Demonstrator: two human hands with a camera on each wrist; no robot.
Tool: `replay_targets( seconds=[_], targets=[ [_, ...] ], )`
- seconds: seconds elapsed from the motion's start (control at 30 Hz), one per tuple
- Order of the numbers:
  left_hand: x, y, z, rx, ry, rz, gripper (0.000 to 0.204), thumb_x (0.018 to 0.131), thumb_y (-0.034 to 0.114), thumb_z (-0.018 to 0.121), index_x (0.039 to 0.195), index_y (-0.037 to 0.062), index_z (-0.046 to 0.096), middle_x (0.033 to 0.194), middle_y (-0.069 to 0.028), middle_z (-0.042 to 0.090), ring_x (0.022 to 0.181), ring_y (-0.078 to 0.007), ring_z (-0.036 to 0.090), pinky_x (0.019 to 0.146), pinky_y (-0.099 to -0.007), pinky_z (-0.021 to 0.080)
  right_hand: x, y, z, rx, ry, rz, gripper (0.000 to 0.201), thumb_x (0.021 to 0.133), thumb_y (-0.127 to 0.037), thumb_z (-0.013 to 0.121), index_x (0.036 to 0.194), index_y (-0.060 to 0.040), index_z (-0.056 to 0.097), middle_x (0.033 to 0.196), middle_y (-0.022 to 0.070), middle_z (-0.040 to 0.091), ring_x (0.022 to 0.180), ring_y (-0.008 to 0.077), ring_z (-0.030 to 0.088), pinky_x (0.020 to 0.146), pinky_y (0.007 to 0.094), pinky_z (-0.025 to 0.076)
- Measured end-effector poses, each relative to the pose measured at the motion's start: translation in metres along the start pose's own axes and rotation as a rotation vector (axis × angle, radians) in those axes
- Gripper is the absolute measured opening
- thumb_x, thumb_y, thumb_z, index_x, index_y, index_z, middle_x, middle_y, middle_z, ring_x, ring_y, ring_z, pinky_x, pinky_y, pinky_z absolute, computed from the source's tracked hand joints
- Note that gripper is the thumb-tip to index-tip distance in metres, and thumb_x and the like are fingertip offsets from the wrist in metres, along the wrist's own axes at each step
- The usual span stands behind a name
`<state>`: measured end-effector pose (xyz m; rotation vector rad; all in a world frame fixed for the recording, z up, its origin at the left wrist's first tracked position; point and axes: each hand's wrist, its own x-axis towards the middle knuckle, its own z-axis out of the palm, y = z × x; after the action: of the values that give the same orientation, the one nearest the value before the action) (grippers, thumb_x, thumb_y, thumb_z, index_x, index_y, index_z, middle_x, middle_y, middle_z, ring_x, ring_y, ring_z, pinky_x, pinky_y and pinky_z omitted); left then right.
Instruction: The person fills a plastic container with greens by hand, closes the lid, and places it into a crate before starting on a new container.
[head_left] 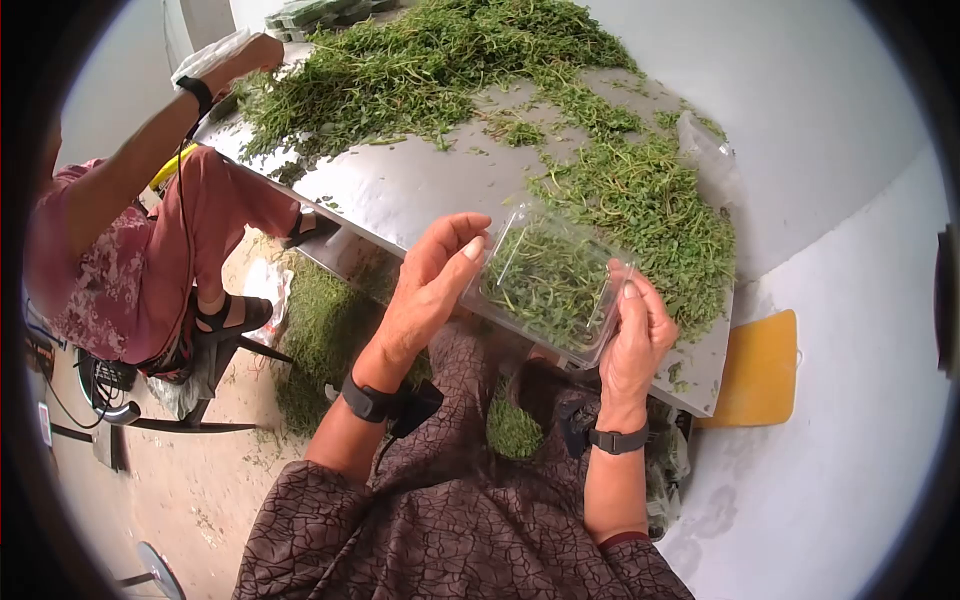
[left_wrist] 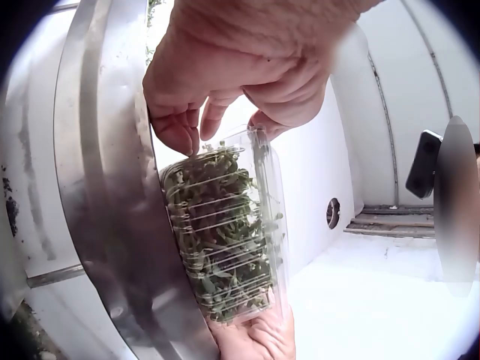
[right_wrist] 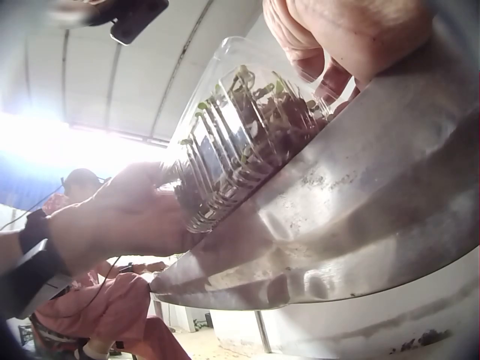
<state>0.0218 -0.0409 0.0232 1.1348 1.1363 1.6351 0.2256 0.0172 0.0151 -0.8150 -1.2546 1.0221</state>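
- Left grip (head_left: 430, 285): fingers bent, grasping the left end of the box by its rim.
- Right grip (head_left: 640, 335): thumb and fingers bent, pinching the opposite end of the same box.
- Clear plastic box (head_left: 548, 282), one: ribbed, tilted, held between both grips at the near edge of the desk, towards its near right corner. Whether its lid was fully fastened could not be told.
- Leafy green stems (left_wrist: 225, 240): contents of the box, filling much of it.
- Black wrist straps (head_left: 370, 400), one on each forearm.
- Desk (head_left: 400, 190), metal: bare and shiny along the middle of its near edge, scattered leaf bits farther in.
- Right heap (head_left: 645, 220), loose greens: along the right edge, just beyond the box.
- Far heap (head_left: 430, 70), larger, same greens: spread along the far edge.
- Yellow board (head_left: 750, 370), one: beside the near right corner.
- Second person (head_left: 170, 250), pink clothing: seated off the left edge, one arm extended towards the far left corner.
- Floor heap (head_left: 325, 340), greens: below the near edge.
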Motion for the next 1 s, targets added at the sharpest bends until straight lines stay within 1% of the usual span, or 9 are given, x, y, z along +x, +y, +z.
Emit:
replay_targets(
  seconds=[0.07, 0.13, 0.27, 0.33, 0.53, 0.67, 0.73, 0.87, 1.0],
  targets=[
    [0.010, 0.002, 0.002, 0.076, 0.004, 0.012, 0.036, 0.096, 0.025, 0.048, 0.122, 0.0005, 0.052, 0.107, -0.0035, 0.057, 0.097, -0.0088, 0.051, 0.086, -0.0235, 0.040, 0.000, 0.002, -0.002, 0.015, -0.009, 0.001, 0.023, 0.090, -0.001, 0.051, 0.108, 0.0036, 0.065, 0.096, 0.0014, 0.065, 0.067, 0.0021, 0.043, 0.059, 0.0186, 0.035],
    [0.021, 0.003, 0.000, 0.016, -0.101, -0.118, 0.036, 0.097, 0.026, 0.048, 0.122, 0.0015, 0.054, 0.105, -0.0033, 0.059, 0.094, -0.0081, 0.053, 0.083, -0.0225, 0.043, -0.001, 0.003, -0.004, 0.029, -0.020, 0.006, 0.024, 0.090, -0.001, 0.051, 0.108, 0.0035, 0.065, 0.095, 0.0005, 0.064, 0.067, 0.0022, 0.043, 0.058, 0.0188, 0.035],
    [0.035, 0.011, 0.010, -0.102, -0.131, -0.096, 0.037, 0.097, 0.027, 0.047, 0.120, -0.0002, 0.056, 0.104, -0.0040, 0.062, 0.090, -0.0089, 0.057, 0.079, -0.0224, 0.046, 0.000, 0.003, -0.004, 0.021, -0.034, -0.006, 0.024, 0.090, -0.002, 0.052, 0.109, 0.0031, 0.065, 0.090, -0.0018, 0.063, 0.066, 0.0021, 0.042, 0.057, 0.0191, 0.034],
    [0.041, 0.011, 0.010, -0.138, -0.184, -0.204, 0.039, 0.097, 0.030, 0.046, 0.113, -0.0021, 0.060, 0.109, -0.0058, 0.062, 0.089, -0.0110, 0.059, 0.078, -0.0242, 0.048, 0.000, 0.001, -0.003, 0.021, -0.036, 0.006, 0.024, 0.090, -0.002, 0.052, 0.109, 0.0030, 0.065, 0.089, -0.0024, 0.062, 0.066, 0.0020, 0.042, 0.057, 0.0192, 0.034],
    [0.052, 0.006, 0.008, -0.020, -0.254, -0.244, 0.049, 0.099, 0.038, 0.039, 0.102, -0.0030, 0.066, 0.106, -0.0083, 0.064, 0.088, -0.0132, 0.060, 0.079, -0.0255, 0.049, 0.000, -0.001, -0.002, -0.027, -0.025, 0.013, 0.023, 0.090, -0.003, 0.052, 0.108, 0.0033, 0.065, 0.081, -0.0038, 0.058, 0.065, 0.0020, 0.041, 0.056, 0.0186, 0.032],
    [0.051, 0.003, 0.012, -0.017, -0.240, -0.136, 0.053, 0.100, 0.041, 0.036, 0.102, -0.0025, 0.066, 0.099, -0.0075, 0.066, 0.084, -0.0133, 0.061, 0.078, -0.0259, 0.049, 0.001, -0.002, 0.001, 0.010, -0.019, 0.021, 0.025, 0.091, -0.003, 0.051, 0.110, 0.0064, 0.064, 0.073, -0.0057, 0.054, 0.061, 0.0014, 0.035, 0.059, 0.0180, 0.031],
    [0.048, 0.002, 0.014, -0.023, -0.155, -0.144, 0.047, 0.099, 0.039, 0.040, 0.102, -0.0018, 0.064, 0.086, -0.0038, 0.064, 0.076, -0.0098, 0.057, 0.069, -0.0237, 0.047, 0.000, -0.003, 0.000, 0.021, -0.016, 0.022, 0.025, 0.091, -0.003, 0.051, 0.109, 0.0066, 0.064, 0.073, -0.0059, 0.053, 0.061, 0.0015, 0.035, 0.060, 0.0181, 0.032],
    [0.044, 0.002, 0.016, -0.132, -0.063, -0.173, 0.042, 0.098, 0.035, 0.045, 0.101, -0.0020, 0.064, 0.086, -0.0026, 0.064, 0.076, -0.0077, 0.056, 0.067, -0.0222, 0.046, 0.000, 0.001, -0.002, 0.022, -0.025, 0.025, 0.022, 0.090, -0.003, 0.052, 0.107, 0.0038, 0.065, 0.083, -0.0022, 0.060, 0.065, 0.0019, 0.041, 0.056, 0.0187, 0.032],
    [0.042, -0.003, 0.016, 0.075, -0.001, -0.060, 0.034, 0.099, 0.031, 0.048, 0.105, 0.0015, 0.064, 0.085, 0.0013, 0.062, 0.069, -0.0033, 0.053, 0.060, -0.0197, 0.044, 0.000, 0.002, -0.003, 0.054, -0.011, 0.014, 0.022, 0.090, -0.003, 0.052, 0.107, 0.0038, 0.065, 0.091, 0.0008, 0.065, 0.066, 0.0012, 0.042, 0.057, 0.0184, 0.034]
  ],
)
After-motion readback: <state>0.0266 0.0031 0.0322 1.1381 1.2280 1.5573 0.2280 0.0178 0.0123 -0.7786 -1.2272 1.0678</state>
